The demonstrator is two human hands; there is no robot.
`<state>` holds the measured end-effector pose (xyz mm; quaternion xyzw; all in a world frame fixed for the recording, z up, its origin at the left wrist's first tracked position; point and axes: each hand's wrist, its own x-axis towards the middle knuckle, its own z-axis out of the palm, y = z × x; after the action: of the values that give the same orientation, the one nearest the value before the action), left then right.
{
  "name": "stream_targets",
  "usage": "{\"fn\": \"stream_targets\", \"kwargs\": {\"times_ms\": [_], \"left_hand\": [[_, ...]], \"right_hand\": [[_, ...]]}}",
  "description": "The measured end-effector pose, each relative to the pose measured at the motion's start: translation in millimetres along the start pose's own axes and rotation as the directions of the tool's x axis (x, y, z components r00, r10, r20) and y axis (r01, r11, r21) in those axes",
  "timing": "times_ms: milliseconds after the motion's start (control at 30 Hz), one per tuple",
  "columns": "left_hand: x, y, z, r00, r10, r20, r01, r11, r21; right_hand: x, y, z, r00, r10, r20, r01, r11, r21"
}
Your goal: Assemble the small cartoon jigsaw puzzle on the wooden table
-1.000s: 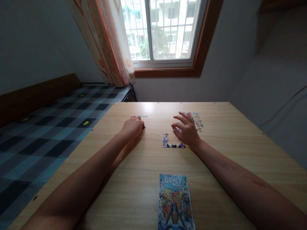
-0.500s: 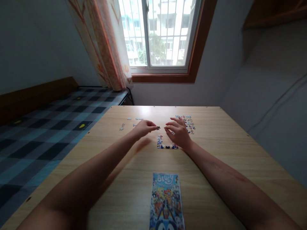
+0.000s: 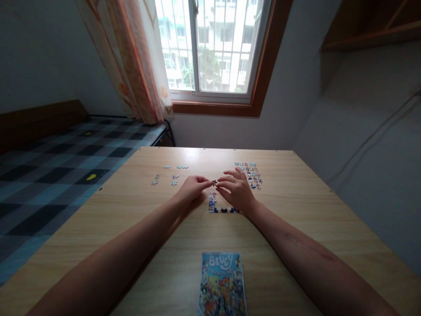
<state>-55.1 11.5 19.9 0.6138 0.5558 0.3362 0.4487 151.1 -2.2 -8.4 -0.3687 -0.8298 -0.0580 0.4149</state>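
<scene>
My left hand [image 3: 194, 188] is closed in a pinch on a small dark jigsaw piece [image 3: 215, 182], held just above the table. Close by on the other side, my right hand [image 3: 237, 188] has its fingers spread, their tips right at the piece; whether they touch it I cannot tell. Below the hands lies a partly joined puzzle [image 3: 223, 210], showing a left side and a bottom row. My right hand hides its right part.
Rows of loose jigsaw pieces [image 3: 251, 171] lie behind my right hand. Several more pieces [image 3: 174, 183] are scattered at the left. A Bluey picture box or sheet [image 3: 222, 281] lies near me on the wooden table [image 3: 158, 245]. A checked bed [image 3: 66, 175] stands left.
My right hand has moved left, bringing its fingertips up to the piece in my left hand. The view has shifted slightly, showing more of the scattered pieces at the left.
</scene>
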Motion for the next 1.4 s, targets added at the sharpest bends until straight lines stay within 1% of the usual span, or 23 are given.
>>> {"fn": "stream_targets", "kwargs": {"times_ms": [133,267,333,433,567,667,800,867,900,967,1033,1067,1133,1267,1400], "left_hand": [[-1.1,0.9,1.2,1.000,-0.021,0.021,0.022,1.000,-0.022],[-5.2,4.4,2.7,0.997,-0.009,0.079,0.009,1.000,0.001],[-6.6,5.1,3.0,0.995,0.003,0.097,-0.004,1.000,0.006],[-6.7,4.0,2.5,0.996,0.018,0.092,-0.019,1.000,0.013],[-5.3,2.4,1.6,0.995,0.015,0.096,-0.014,1.000,-0.004],[-3.4,2.3,0.6,0.996,0.007,0.092,-0.007,1.000,-0.006],[2.2,0.7,-5.3,0.992,-0.001,0.130,-0.007,0.998,0.061],[5.8,-1.8,-10.9,0.994,0.030,0.109,-0.045,0.990,0.137],[7.3,-3.3,-14.0,0.994,0.069,0.082,-0.084,0.978,0.194],[9.2,-6.6,-19.7,0.982,0.181,0.056,-0.189,0.926,0.326],[9.6,-9.4,-24.0,0.958,0.269,0.101,-0.286,0.858,0.427],[9.5,-10.4,-25.4,0.948,0.288,0.135,-0.318,0.835,0.450],[9.3,-11.8,-27.0,0.940,0.289,0.181,-0.341,0.821,0.458],[10.2,-12.8,-27.6,0.939,0.268,0.216,-0.339,0.830,0.442],[9.8,-12.1,-27.2,0.937,0.260,0.233,-0.340,0.831,0.441]], "right_hand": [[0.5,2.8,0.9,1.000,-0.013,0.013,0.013,0.999,0.032],[1.3,3.3,0.0,0.999,-0.042,0.012,0.041,0.998,0.041],[1.1,1.4,-0.6,0.998,-0.053,0.035,0.052,0.998,0.033],[0.3,-2.5,-1.7,0.998,-0.042,0.054,0.042,0.999,0.002],[-0.7,-5.6,-2.5,1.000,-0.023,0.019,0.024,0.999,-0.049],[-0.6,-6.8,-2.3,0.999,-0.028,0.016,0.028,0.998,-0.049],[0.0,-7.3,-2.0,0.998,-0.039,0.040,0.041,0.998,-0.042],[-0.2,-5.8,-1.9,0.998,-0.039,0.046,0.041,0.998,-0.040],[-0.5,-4.6,-1.9,0.998,-0.038,0.051,0.040,0.999,-0.034],[-1.3,-1.3,-2.1,0.996,-0.041,0.076,0.042,0.999,-0.007],[-1.8,2.1,-2.8,0.993,-0.051,0.110,0.048,0.998,0.027],[-1.6,3.7,-3.6,0.990,-0.059,0.126,0.054,0.998,0.043],[0.8,6.6,-6.2,0.984,-0.080,0.162,0.070,0.995,0.071],[15.5,12.1,-14.1,0.952,-0.113,0.286,0.081,0.989,0.123],[37.8,16.2,-15.7,0.908,-0.054,0.415,0.016,0.995,0.093]]}}
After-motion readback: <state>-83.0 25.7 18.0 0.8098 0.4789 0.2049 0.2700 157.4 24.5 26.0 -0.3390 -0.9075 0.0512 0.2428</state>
